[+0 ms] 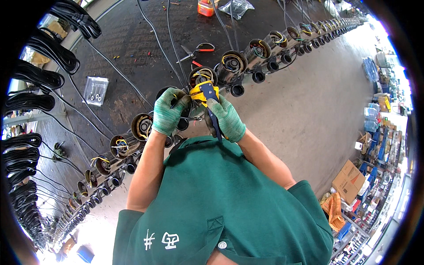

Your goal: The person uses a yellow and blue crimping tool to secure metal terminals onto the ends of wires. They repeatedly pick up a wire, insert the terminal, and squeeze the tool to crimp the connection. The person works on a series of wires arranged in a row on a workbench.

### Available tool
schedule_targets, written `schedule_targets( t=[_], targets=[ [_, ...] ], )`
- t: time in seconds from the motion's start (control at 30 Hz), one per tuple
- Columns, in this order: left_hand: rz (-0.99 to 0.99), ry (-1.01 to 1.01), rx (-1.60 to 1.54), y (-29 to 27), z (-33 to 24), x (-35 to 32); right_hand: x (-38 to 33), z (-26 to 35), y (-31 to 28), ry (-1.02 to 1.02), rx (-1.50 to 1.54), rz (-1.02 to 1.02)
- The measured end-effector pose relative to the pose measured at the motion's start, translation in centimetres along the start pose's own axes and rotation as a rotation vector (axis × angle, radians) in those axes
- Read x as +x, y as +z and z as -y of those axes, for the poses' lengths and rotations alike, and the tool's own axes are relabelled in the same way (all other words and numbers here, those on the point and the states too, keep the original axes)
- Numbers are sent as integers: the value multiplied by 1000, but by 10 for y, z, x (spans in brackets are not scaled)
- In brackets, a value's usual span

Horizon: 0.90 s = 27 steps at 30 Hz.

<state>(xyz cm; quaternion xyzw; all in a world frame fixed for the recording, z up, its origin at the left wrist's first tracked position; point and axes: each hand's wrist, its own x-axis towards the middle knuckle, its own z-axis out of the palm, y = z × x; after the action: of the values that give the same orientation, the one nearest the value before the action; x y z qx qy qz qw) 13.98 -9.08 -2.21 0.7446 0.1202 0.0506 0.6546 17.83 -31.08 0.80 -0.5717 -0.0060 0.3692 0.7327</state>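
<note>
Right hand (pixel 228 120), green-gloved: closed round a yellow-and-dark-blue wire stripper (pixel 209 90). Left hand (pixel 168 112), at the tool's 8 o'clock: fingers curled inward; cannot tell whether they grip anything. Clock positions from stripper: wired cylindrical housing (pixel 202 74), 12, just beside tool head, contact unclear; red-handled scissors (pixel 193 54), 11, on dark worktop (pixel 123 42); clear bag (pixel 96 91) with rings, 9; orange-red container (pixel 206 9), 12, farthest out.
</note>
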Motion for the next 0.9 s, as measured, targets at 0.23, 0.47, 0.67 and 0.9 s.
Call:
schedule_targets(
  t=[0.23,0.47,0.67,0.9],
  targets=[
    [-32,49,30,3,-1,-1,-6,-11,-1,-113,207,20],
    [-32,497,492,17,1,11,8,-10,30,-302,-232,-30],
    [181,341,872,16,-20,18,27,-23,37,-348,-254,-85],
    [136,388,647,10,-11,23,47,-36,20,-418,-352,-160]
  ],
)
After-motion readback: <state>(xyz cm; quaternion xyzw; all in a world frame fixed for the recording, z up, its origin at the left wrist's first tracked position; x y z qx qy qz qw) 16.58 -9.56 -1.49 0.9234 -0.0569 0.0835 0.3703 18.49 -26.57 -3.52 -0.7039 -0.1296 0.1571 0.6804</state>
